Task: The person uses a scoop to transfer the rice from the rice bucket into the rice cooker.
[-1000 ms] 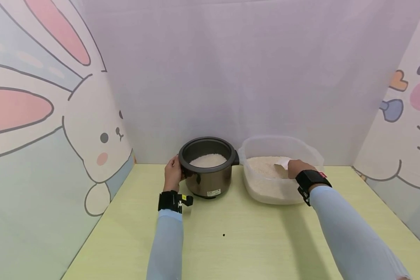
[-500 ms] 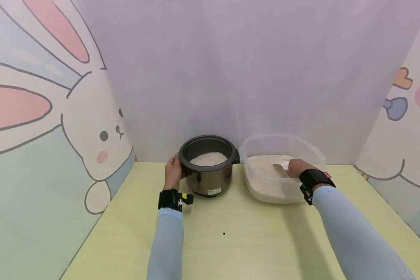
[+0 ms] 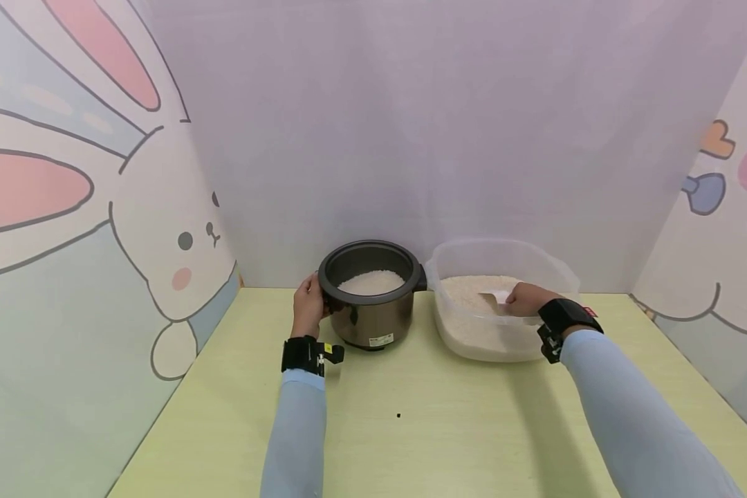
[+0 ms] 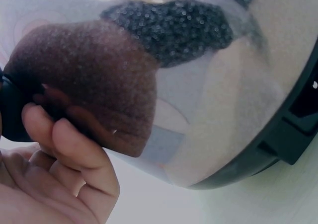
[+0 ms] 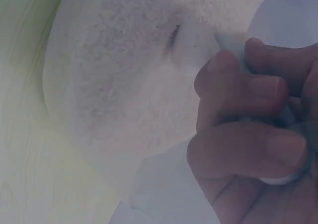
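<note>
In the head view my left hand holds the side handle of a dark rice cooker. Its curled fingers show at the black handle in the left wrist view. White rice lies inside the cooker, below the rim. My right hand reaches into a translucent plastic bin, gripping a white scoop by its handle. The scoop's front end dips into the bin's rice, which hides part of it.
Cooker and bin stand side by side near the back wall, the cooker's right handle close to the bin's rim. A small dark speck lies on the pale yellow-green table. Cartoon-printed panels flank the table.
My right wrist has shifted slightly right, and the scoop sits a little lower and further left in the rice. My left hand and the cooker keep their places.
</note>
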Tool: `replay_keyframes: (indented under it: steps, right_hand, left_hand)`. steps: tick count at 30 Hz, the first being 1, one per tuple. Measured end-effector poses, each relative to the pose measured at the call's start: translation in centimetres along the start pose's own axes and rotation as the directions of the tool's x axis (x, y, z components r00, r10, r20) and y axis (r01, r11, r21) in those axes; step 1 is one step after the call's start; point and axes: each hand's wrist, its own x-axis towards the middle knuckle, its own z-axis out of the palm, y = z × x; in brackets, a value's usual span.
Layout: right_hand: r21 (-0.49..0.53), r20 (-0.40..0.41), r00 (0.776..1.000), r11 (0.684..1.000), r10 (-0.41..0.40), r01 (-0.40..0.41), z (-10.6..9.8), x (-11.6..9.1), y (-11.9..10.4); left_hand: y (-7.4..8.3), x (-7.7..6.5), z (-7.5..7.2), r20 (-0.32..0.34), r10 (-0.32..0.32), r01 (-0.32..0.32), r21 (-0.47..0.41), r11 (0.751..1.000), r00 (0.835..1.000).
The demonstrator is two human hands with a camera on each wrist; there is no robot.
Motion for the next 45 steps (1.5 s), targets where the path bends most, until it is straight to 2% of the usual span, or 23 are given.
replay_keyframes:
  steps: [3,6,14,22,27,30,35,41,45]
  right_hand:
    - [0.023,0.024,1.0,1.0,-0.018,0.017,-0.25,0.05,0.08]
    - [0.035,0.046,0.999,0.999,-0.001,-0.001,-0.54,0.05,0.04]
    - [0.042,0.048,0.999,0.999,0.012,-0.014,-0.92,-0.39,-0.43]
    - [0.149,0.102,0.995,0.988,0.015,-0.03,-1.05,-0.74,-0.47]
    - [0.194,0.1,0.995,0.981,0.008,-0.027,-0.94,-0.68,-0.25]
    - [0.287,0.104,0.995,0.957,0.011,-0.041,-0.76,-0.69,-0.12]
    - [0.459,0.116,0.993,0.886,0.011,-0.064,-0.55,-0.77,0.08]
    - [0.514,0.133,0.991,0.854,0.016,-0.082,-0.54,-0.7,0.17]
    - [0.568,0.154,0.988,0.815,0.028,-0.112,-0.66,-0.79,0.28]
  left_hand:
    - [0.02,0.03,0.05,0.001,0.003,-0.003,0.002,1.0,1.0]
    - [0.03,0.03,0.05,0.007,0.0,0.0,-0.001,1.0,1.0]
    - [0.06,0.0,-0.1,0.022,-0.017,0.017,-0.01,1.0,1.0]
    - [-0.04,0.13,-0.01,0.016,0.012,-0.011,-0.012,1.0,1.0]
    - [-0.04,0.11,-0.06,0.021,-0.011,0.012,-0.013,1.0,1.0]
    - [-0.02,0.06,-0.09,0.021,-0.027,0.027,-0.012,1.0,0.999]
    - [0.04,0.0,-0.11,0.023,-0.026,0.026,-0.014,1.0,0.999]
    - [0.01,0.07,-0.19,0.017,-0.033,0.033,-0.011,0.999,0.999]
    - [0.05,0.1,-0.12,0.019,-0.025,0.025,-0.015,1.0,1.0]
